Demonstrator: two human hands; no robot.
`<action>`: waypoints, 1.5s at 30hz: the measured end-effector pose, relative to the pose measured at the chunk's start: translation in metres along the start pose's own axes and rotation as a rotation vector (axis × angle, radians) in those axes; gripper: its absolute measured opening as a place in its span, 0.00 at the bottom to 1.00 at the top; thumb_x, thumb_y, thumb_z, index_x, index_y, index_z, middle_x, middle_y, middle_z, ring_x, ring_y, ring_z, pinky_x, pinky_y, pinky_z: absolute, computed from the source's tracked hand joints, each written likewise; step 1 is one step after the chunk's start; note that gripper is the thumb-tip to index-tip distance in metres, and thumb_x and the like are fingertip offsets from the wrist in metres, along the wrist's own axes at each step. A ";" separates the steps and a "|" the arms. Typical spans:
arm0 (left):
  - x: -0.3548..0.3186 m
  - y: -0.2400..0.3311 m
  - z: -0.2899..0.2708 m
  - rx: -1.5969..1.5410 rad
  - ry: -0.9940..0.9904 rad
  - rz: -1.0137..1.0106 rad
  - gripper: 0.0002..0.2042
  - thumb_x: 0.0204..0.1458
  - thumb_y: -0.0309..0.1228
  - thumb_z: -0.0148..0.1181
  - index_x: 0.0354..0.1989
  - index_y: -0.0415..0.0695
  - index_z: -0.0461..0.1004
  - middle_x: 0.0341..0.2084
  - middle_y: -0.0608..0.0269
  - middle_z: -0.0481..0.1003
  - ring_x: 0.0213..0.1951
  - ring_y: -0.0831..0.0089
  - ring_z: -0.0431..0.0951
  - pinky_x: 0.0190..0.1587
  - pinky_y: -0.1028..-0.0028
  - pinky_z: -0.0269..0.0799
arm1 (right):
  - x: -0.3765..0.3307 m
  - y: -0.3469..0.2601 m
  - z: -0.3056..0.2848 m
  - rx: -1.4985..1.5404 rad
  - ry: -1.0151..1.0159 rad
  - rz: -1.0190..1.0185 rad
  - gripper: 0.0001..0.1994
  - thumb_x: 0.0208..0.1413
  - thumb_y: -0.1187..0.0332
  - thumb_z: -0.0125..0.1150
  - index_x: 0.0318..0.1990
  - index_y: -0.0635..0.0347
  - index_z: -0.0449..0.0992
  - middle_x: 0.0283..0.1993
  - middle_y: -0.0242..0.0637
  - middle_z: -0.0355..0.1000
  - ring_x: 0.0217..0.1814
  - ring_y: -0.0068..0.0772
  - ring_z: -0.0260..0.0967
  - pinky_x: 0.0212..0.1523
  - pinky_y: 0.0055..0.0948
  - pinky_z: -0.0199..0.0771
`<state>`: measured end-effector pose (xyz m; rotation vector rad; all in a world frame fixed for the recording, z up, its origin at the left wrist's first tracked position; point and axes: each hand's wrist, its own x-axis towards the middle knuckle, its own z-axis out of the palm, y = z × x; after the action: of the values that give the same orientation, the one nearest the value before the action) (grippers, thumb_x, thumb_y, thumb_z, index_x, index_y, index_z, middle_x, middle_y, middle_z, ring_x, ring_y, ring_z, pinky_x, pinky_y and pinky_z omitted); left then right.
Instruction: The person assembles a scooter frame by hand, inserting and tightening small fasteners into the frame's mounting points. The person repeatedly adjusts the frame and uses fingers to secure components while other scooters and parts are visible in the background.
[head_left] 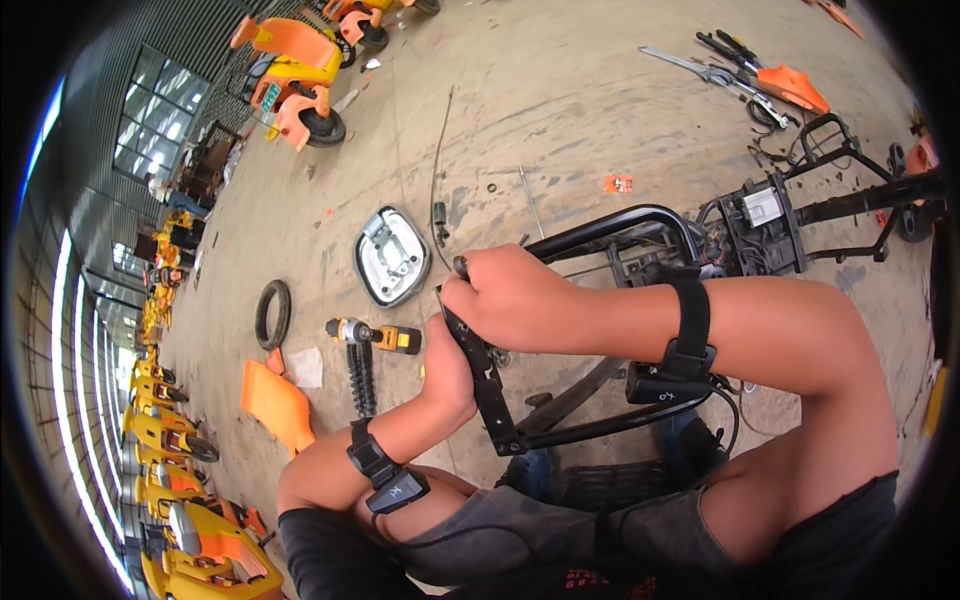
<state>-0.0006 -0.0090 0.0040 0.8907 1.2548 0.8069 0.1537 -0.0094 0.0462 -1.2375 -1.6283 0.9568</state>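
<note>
A black scooter frame (640, 212) lies across the floor in front of me, with a flat, holed black bracket (488, 400) at its near left end. My left hand (447, 372) is closed against the bracket's left side, its fingertips mostly hidden. Just above it, my right hand (505, 302) makes a closed grip at the bracket's upper end. A small dark rounded end (460, 266) pokes out beside the right thumb; the rest of that thing is hidden in the fist. Straps with small black boxes sit on both forearms.
Left of my hands lie a cordless impact wrench (375, 335), a black coil spring (360, 380), a white-lined shell (392, 256), a tyre (272, 314) and an orange panel (278, 405). A thin cable (440, 150) stretches ahead. Yellow scooters (165, 425) line the left wall.
</note>
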 end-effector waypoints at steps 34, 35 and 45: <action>0.007 -0.003 -0.006 0.076 0.028 -0.020 0.27 0.61 0.49 0.30 0.41 0.45 0.76 0.27 0.69 0.74 0.24 0.77 0.70 0.25 0.74 0.61 | -0.103 0.062 0.024 -0.496 -0.321 -0.746 0.09 0.48 0.70 0.57 0.38 0.60 0.69 0.34 0.36 0.66 0.42 0.37 0.69 0.32 0.32 0.75; 0.004 -0.001 -0.004 0.082 0.039 -0.026 0.26 0.61 0.49 0.30 0.41 0.45 0.76 0.27 0.69 0.74 0.24 0.77 0.70 0.25 0.74 0.61 | -0.102 0.064 0.020 -0.476 -0.332 -0.743 0.09 0.49 0.70 0.57 0.38 0.59 0.70 0.34 0.36 0.67 0.41 0.37 0.69 0.32 0.32 0.75; 0.001 0.001 0.000 0.080 0.006 -0.006 0.25 0.62 0.46 0.30 0.39 0.44 0.76 0.29 0.68 0.71 0.32 0.75 0.67 0.39 0.75 0.63 | -0.101 0.055 -0.011 -0.327 -0.342 -0.605 0.09 0.48 0.69 0.60 0.38 0.53 0.70 0.35 0.36 0.69 0.42 0.42 0.71 0.36 0.38 0.74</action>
<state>-0.0002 -0.0074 0.0042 0.9486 1.3016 0.7594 0.1959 -0.0954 -0.0187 -0.7128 -2.3189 0.5453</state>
